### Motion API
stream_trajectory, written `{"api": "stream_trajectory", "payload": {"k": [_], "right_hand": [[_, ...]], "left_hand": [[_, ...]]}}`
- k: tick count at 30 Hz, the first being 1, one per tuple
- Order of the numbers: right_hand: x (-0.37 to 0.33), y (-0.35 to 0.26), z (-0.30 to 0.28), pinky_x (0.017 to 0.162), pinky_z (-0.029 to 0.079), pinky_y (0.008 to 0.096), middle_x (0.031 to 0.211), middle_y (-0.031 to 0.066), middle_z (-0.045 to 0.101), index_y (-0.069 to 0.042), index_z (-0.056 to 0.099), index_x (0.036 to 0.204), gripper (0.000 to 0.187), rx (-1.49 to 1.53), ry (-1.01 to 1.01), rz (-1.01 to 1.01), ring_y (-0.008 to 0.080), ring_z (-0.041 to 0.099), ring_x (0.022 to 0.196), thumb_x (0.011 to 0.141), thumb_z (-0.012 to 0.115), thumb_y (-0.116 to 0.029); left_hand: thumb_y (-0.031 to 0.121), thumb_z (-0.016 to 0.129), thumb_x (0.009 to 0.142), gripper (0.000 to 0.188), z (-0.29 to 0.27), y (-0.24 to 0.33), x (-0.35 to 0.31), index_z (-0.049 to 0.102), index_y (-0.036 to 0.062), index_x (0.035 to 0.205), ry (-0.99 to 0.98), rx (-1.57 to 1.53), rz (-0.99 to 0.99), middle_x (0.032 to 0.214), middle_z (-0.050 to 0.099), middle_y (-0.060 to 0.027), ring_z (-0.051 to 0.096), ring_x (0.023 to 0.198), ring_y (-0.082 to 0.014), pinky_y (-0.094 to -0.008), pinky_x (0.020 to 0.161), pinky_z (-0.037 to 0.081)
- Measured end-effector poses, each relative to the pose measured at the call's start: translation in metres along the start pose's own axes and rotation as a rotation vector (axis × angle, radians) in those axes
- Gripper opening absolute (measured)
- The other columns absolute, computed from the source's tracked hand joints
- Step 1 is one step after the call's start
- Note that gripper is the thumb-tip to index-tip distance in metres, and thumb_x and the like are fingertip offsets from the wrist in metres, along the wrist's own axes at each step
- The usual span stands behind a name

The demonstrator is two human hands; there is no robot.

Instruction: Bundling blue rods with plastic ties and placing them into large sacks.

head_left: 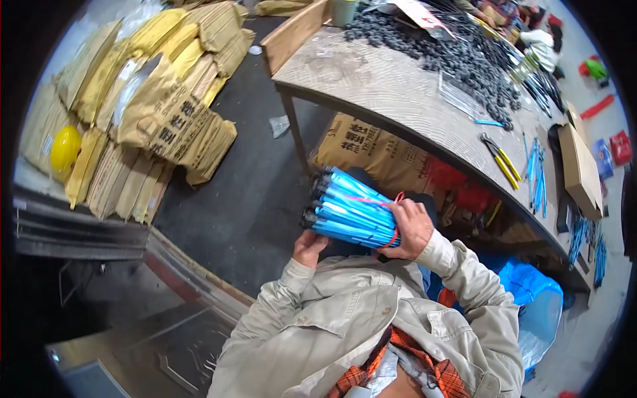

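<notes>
A thick bundle of thin blue rods (355,209) with black ends lies across both my hands, in front of my body. A red string goes round it near its right end. My right hand (413,229) is closed round that end, its fingers by the string. Under the black-tipped left end, my left hand (308,249) is closed on the bundle's lower edge, with its fingers partly hidden. The bundle tilts, its black ends at upper left.
The worktable (371,73) ahead bears a pile of small black parts (458,53), yellow-handled pliers (501,162) and loose blue rods (536,172). Stacked paper sacks (166,113) stand at left. A blue plastic bag (531,285) sits at my right. Another person (541,46) is at far right.
</notes>
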State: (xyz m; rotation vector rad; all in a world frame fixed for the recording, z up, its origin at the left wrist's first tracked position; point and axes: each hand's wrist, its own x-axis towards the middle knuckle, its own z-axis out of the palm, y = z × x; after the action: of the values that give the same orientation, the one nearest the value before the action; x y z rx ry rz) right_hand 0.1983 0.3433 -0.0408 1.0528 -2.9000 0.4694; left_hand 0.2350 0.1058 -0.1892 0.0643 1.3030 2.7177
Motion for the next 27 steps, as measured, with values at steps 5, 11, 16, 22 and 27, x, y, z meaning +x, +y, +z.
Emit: {"api": "stream_trajectory", "payload": {"k": [5,11,16,22,27], "right_hand": [[0.023,-0.017,-0.042,0.079,0.036,0.0360,0.095,0.0155,0.045,-0.001,0.042,0.112,0.078,0.333,0.330,-0.027,0.0289,0.045,0.081,0.047,0.075,-0.030],[0.064,-0.006,-0.024,0.084,0.034,0.0367,0.101,0.0143,0.043,0.001,0.038,0.118,0.084,0.751,0.307,-0.145,0.0286,0.042,0.089,0.051,0.077,-0.030],[0.117,0.011,-0.029,0.086,0.035,0.0385,0.109,0.0163,0.042,0.002,0.035,0.121,0.088,0.786,0.328,-0.187,0.0293,0.044,0.095,0.053,0.079,-0.033],[0.212,0.041,-0.139,0.094,0.034,0.0387,0.121,0.0192,0.043,0.001,0.031,0.125,0.088,1.354,0.131,-0.142,0.0306,0.044,0.109,0.057,0.080,-0.024],[0.235,0.141,-0.141,0.098,0.029,0.0389,0.127,0.0144,0.038,-0.006,0.027,0.129,0.092,1.204,0.186,-0.144,0.0308,0.038,0.115,0.057,0.077,-0.035]], "left_hand": [[0.014,0.061,0.075,0.061,0.046,0.063,0.026,0.034,0.0060,0.129,-0.122,-0.242,0.400,0.122,0.045,-0.0124,0.048,0.106,-0.0231,-0.0293,0.087,0.039],[0.040,0.074,0.059,0.086,0.031,0.054,0.066,0.035,0.0046,0.127,0.023,0.328,0.523,0.121,0.046,-0.0133,0.050,0.104,-0.0268,-0.0358,0.089,0.039],[0.038,0.077,0.056,0.085,0.054,0.095,0.098,0.038,0.0033,0.123,0.020,0.381,0.488,0.117,0.050,-0.0134,0.053,0.099,-0.0271,-0.0363,0.086,0.042],[0.018,0.084,0.044,0.089,0.152,0.254,0.224,0.038,-0.0003,0.118,-0.245,0.378,0.565,0.106,0.055,-0.0148,0.059,0.085,-0.0257,-0.0341,0.076,0.048],[0.024,0.087,0.037,0.100,0.189,0.302,0.319,0.036,0.0003,0.121,-0.354,0.754,0.734,0.103,0.054,-0.0143,0.056,0.090,-0.0283,-0.0362,0.079,0.045]]}}
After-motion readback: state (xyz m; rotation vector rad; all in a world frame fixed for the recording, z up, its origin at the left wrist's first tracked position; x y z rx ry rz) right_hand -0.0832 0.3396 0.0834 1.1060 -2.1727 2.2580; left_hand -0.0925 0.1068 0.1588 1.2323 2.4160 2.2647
